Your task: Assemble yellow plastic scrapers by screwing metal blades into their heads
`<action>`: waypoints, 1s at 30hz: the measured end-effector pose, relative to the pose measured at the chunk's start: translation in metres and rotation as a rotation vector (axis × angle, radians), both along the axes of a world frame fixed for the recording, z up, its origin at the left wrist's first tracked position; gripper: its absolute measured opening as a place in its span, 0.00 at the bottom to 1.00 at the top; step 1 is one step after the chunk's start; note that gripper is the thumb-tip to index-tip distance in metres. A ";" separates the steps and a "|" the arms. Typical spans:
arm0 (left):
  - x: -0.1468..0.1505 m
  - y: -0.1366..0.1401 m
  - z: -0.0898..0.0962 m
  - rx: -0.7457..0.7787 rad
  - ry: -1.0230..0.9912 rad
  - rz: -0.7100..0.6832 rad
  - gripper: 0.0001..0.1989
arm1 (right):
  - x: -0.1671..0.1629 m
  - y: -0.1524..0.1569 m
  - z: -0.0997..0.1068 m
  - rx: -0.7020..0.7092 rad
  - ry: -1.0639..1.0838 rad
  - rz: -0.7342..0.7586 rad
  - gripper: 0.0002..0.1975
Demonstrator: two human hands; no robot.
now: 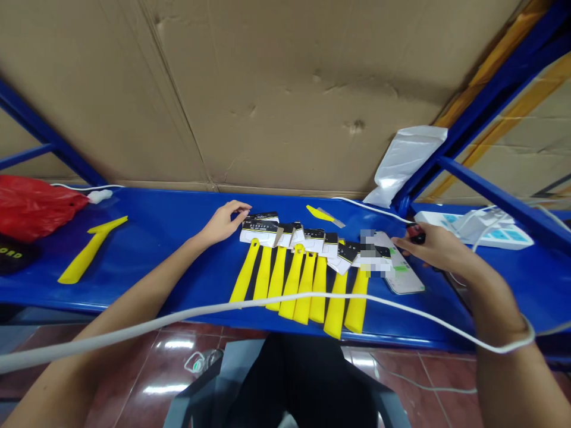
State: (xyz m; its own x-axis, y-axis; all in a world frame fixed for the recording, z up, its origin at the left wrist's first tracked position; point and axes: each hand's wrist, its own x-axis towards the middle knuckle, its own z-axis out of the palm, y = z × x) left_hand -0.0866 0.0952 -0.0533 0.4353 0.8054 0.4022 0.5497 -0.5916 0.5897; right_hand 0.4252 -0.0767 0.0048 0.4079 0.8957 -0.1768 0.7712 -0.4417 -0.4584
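My left hand is at the left end of a row of black-and-white cards, fingers loosely bent, fingertips at the edge of the top card. Below the cards, several yellow plastic handles lie side by side, pointing toward me; their upper ends meet or pass under the cards. My right hand is closed around a small black-and-red object, mostly hidden by the fingers. A pale smartphone lies just left of that hand, partly beside the last card.
A yellow-handled blade tool lies behind the cards. At left are a yellow T-shaped piece and a red bag. A white power strip stands right. A white cable crosses the front; cardboard walls the back.
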 end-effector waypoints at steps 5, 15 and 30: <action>0.000 -0.001 0.000 0.002 0.003 0.015 0.21 | -0.002 -0.019 0.001 0.004 0.007 0.032 0.11; -0.002 -0.001 0.000 0.014 0.020 0.013 0.23 | 0.000 -0.056 0.005 -0.048 0.139 0.137 0.21; 0.001 -0.007 0.006 -0.006 0.054 -0.042 0.24 | -0.004 -0.068 0.009 -0.049 0.196 0.074 0.14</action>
